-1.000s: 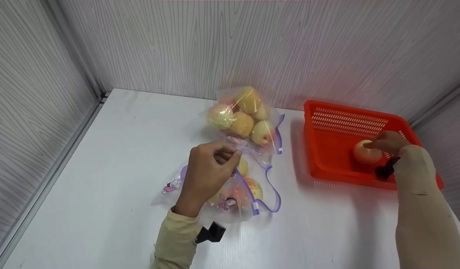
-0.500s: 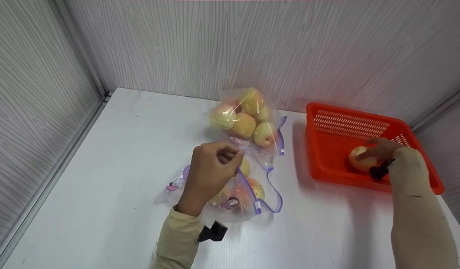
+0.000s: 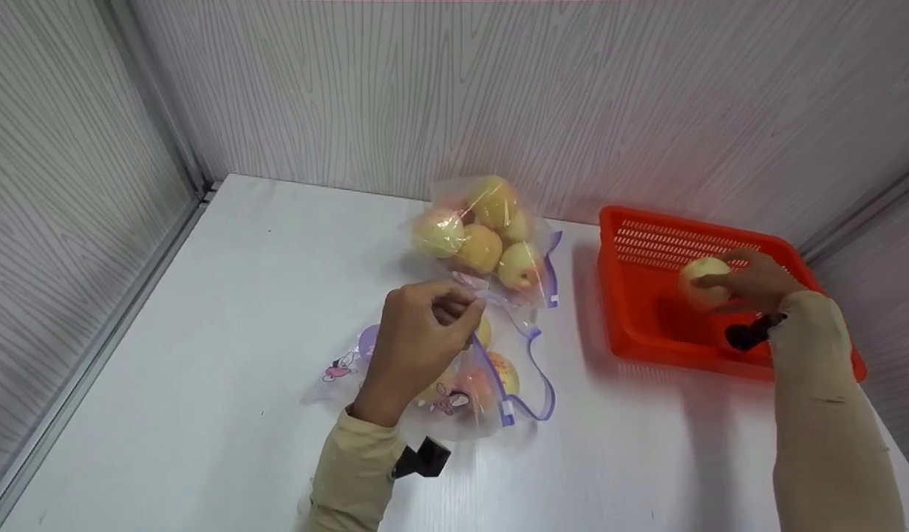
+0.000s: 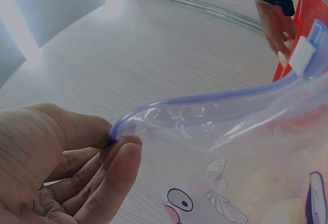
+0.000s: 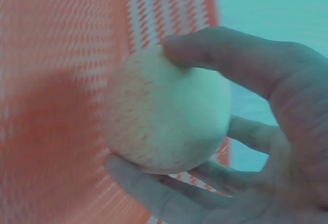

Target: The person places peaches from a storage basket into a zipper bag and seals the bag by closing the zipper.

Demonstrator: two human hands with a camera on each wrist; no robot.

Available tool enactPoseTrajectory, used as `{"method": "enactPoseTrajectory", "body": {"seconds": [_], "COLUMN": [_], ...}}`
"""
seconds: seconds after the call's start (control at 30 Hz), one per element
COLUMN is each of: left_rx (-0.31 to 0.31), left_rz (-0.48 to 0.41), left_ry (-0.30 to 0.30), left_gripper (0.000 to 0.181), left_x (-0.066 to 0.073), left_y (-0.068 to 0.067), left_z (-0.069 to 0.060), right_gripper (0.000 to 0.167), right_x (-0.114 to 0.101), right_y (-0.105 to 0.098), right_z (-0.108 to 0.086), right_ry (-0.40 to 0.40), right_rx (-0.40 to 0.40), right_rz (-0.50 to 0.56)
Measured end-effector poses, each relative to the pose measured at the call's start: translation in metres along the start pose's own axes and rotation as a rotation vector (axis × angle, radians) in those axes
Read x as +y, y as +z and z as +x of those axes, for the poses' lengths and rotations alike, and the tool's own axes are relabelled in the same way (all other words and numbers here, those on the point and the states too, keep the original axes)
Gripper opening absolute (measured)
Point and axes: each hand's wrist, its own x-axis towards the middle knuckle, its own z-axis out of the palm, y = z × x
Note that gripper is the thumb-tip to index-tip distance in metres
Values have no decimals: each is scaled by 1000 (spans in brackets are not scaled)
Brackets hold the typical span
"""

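Note:
My left hand (image 3: 417, 340) pinches the purple zip edge of a clear plastic zip bag (image 4: 230, 126) between thumb and fingers. Its mouth gapes toward the right, and several yellow-red apples (image 3: 505, 373) lie inside, partly hidden by my hand and the bag's cartoon print. Over at the right, my right hand (image 3: 757, 281) holds a pale yellow apple with red speckles (image 5: 169, 116), thumb on one side and fingers round the other. That apple is raised above the floor of the red plastic basket (image 3: 621, 325), within its walls.
Behind the first bag lies a second clear zip bag (image 3: 550, 277) filled with several apples, its purple edge facing right. White table surface (image 3: 277, 258) runs between the left side and the basket. Wood-grain panels (image 3: 395, 96) stand at the back and sides.
My right hand has closed its grip round the apple and lifted it off the basket floor, moving slightly left. My left hand keeps its pinch on the bag edge.

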Motion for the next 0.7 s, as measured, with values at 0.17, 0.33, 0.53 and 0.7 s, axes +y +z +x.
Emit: {"method": "enactPoseTrajectory", "body": {"seconds": [0.17, 0.33, 0.53, 0.7], "left_rx": [-20, -22, 19, 51], "left_rz": [-13, -2, -6, 11], "left_ry": [-23, -35, -47, -62], "left_gripper": [4, 5, 4, 4], "left_x": [-1, -4, -7, -8], "left_y": [2, 1, -7, -11], "left_z": [1, 4, 9, 11], "right_gripper": [80, 86, 67, 61], "right_x": [-27, -56, -98, -122], "right_y": [9, 27, 63, 100], "right_z": [-12, -30, -38, -49], "right_ry": [-57, -150, -334, -445], "right_rx": [158, 249, 258, 234], "right_rz": [374, 636, 820, 839]}}
